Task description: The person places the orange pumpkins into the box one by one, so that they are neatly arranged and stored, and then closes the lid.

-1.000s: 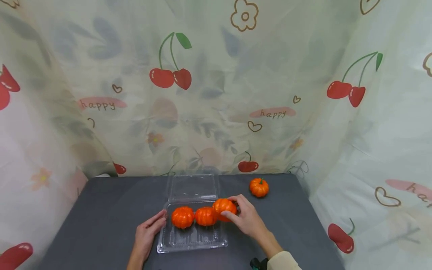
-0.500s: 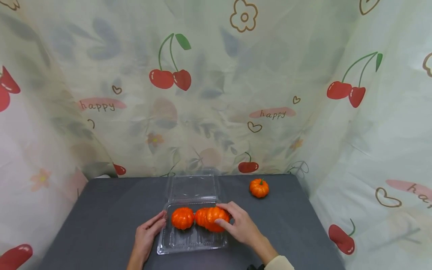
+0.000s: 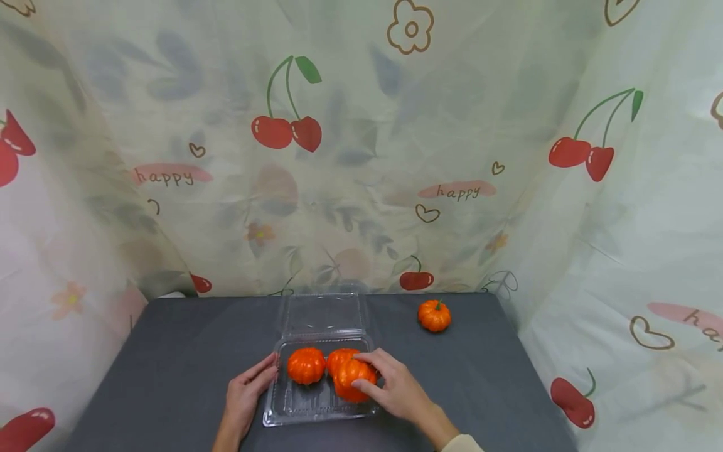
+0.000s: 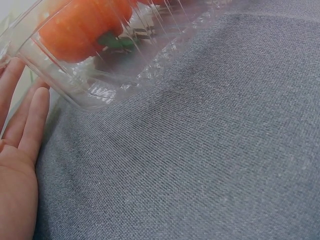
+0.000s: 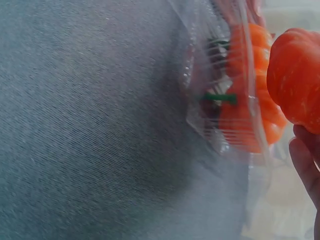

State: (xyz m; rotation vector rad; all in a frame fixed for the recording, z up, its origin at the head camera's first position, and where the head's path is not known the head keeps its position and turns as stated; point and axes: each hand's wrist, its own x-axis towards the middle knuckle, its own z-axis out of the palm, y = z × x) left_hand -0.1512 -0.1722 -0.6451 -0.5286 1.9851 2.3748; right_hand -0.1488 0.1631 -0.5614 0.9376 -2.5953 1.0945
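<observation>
Pumpkin (image 3: 356, 380) pinched in R grip (image 3: 400, 390), over clr tray (image 3: 302, 407), L grip (image 3: 245, 392) (straight-fingered) alongside.

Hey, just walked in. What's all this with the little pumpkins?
A person's right-hand grip holds a small orange pumpkin over a clear plastic box, whose lid lies open behind it. The left-hand grip touches the box's left side. Two more pumpkins sit inside, and a fourth pumpkin stands at the table's far right.
</observation>
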